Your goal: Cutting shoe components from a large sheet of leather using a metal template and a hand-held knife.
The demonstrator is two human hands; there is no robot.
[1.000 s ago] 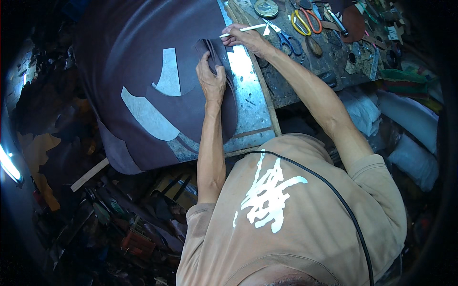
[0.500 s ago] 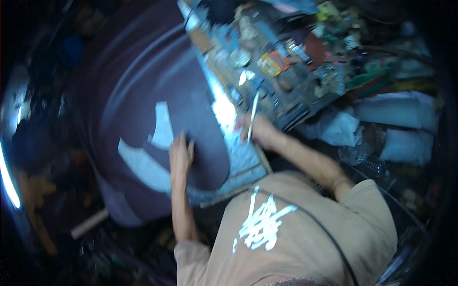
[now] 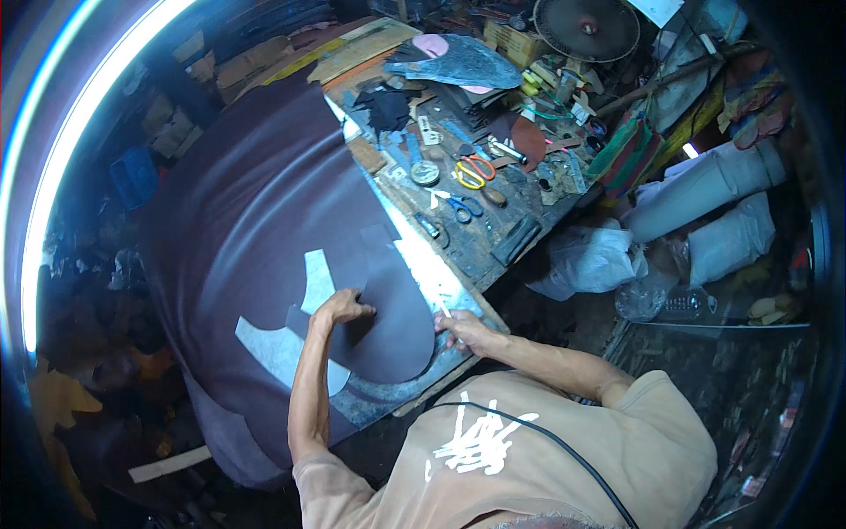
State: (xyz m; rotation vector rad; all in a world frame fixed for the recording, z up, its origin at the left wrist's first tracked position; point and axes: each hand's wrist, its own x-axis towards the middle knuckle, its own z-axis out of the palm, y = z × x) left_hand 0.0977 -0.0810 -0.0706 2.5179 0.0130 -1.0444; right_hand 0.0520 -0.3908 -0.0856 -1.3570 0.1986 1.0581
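Observation:
A large dark brown leather sheet (image 3: 256, 212) spreads over the left of the bench, its rounded near end beside my hands. Two pale curved pattern pieces lie on it: a narrow piece (image 3: 318, 275) and a longer piece (image 3: 278, 348). My left hand (image 3: 339, 309) rests on the leather beside the narrow piece, thumb side stretched to the right; its other fingers are partly hidden. At the sheet's right edge, my right hand (image 3: 463, 331) is closed around a thin white pen-like stick (image 3: 443, 306) that points up and away.
On the wooden bench (image 3: 388, 227) lie orange-and-yellow scissors (image 3: 474, 170), blue-handled scissors (image 3: 463, 208), a round tin (image 3: 425, 173) and a dark block (image 3: 516, 241). A fan (image 3: 587, 28) stands at the back. Wrapped rolls (image 3: 705, 194) are at the right.
The view has shifted and sharpened. My right hand has come down toward the leather's right edge with the stick. My left hand stays on the leather, its fingers turned more to the right.

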